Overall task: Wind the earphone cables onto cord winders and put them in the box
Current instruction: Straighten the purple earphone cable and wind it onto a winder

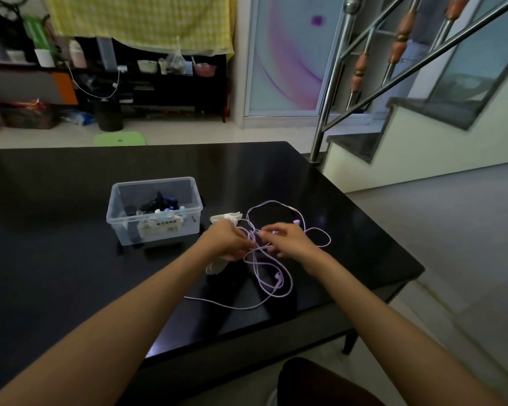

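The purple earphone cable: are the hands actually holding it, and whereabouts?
Yes. Both the left hand and right hand pinch the purple earphone cable in its tangled middle; its loops and earbuds lie loose on the black table.

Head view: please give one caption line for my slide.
Both hands, left and right, pinch a tangled lilac earphone cable beside a clear plastic box on a black table.

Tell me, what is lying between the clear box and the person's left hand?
A white cord winder lies on the black table between clear box and left hand, head view.
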